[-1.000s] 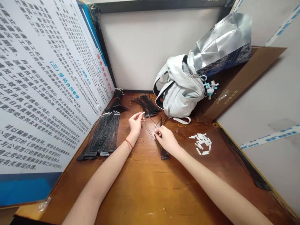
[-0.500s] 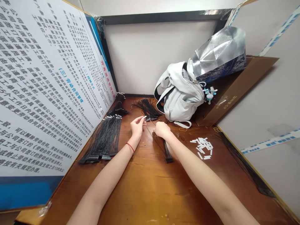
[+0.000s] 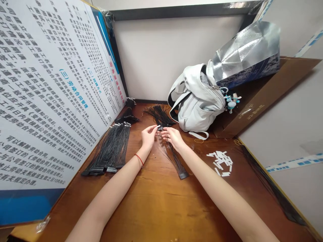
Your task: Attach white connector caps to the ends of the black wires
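My left hand pinches a small white connector between thumb and fingertips. Just to its right, my right hand has its fingers closed around thin black wires of a wire harness. The harness runs down toward me under that hand and ends in a flat black connector on the table. Its upper wire ends fan out between my two hands and are partly covered by the fingers. Behind the hands lies a bundle of loose black harnesses.
Several harnesses with white ends lie in a pile at left, another tied bundle behind them. White connectors are scattered at right. A pale backpack and a cardboard box stand at the back right; printed panel at left.
My right hand has turned from a closed fist to show its fingers, closer to the left hand, at the wire ends. The left hand keeps the white connector. The view has shifted slightly.
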A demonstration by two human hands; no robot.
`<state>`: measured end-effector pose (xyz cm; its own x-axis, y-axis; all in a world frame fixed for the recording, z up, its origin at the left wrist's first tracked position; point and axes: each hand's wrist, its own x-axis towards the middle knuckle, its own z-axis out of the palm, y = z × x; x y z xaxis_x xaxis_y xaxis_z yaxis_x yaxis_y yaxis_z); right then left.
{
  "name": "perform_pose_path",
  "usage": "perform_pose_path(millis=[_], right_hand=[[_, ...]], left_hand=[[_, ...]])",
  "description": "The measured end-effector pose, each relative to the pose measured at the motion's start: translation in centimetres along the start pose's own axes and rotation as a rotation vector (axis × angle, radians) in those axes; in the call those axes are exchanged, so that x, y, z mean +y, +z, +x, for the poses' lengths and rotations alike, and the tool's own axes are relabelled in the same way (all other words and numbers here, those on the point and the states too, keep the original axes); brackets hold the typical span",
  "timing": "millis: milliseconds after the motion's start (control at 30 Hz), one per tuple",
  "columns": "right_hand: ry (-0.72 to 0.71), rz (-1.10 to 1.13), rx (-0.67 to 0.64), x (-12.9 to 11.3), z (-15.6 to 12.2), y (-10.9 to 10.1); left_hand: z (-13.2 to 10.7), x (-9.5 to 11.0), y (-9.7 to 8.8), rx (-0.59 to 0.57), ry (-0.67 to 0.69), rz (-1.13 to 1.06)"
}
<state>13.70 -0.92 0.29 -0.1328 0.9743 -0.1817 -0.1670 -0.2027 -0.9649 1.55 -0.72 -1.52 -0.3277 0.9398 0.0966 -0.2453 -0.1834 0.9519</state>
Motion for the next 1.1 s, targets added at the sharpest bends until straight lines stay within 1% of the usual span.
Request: perform_pose_path(millis=[100, 200, 267, 500, 667, 767, 867, 1100], right_hand=[[-0.092, 0.043, 0.076, 0.6, 0.8, 0.1], [-0.225, 0.041, 0.095, 1.3, 1.2, 0.2], [-0.276, 0.036, 0.105, 1.6, 1.2, 0.2], [-0.296, -0.01, 0.122, 1.5, 0.7, 0.4], [-0.365, -0.047, 0.128, 1.9, 1.0, 0.4], [-0.402, -0.131, 0.126, 2.1, 1.2, 0.4], [-0.431, -0.217, 0.099, 2.2, 1.2, 0.4], [-0.409, -0.219, 0.079, 1.8, 1.1, 0.5]], left_hand=[[0.0, -0.1, 0.0, -0.018, 0.008, 0.007], [0.1, -0.2, 0.1, -0.047, 0.012, 0.009], [0.1, -0.3, 0.1, -0.059, 0.016, 0.018], [0.2, -0.7, -0.1, -0.063, 0.056, 0.035], [0.1, -0.7, -0.1, -0.079, 0.071, 0.021], [0.0, -0.6, -0.1, -0.078, 0.07, 0.009], [0.0, -0.4, 0.0, -0.084, 0.079, 0.011], [-0.1, -0.3, -0.1, -0.112, 0.091, 0.035]])
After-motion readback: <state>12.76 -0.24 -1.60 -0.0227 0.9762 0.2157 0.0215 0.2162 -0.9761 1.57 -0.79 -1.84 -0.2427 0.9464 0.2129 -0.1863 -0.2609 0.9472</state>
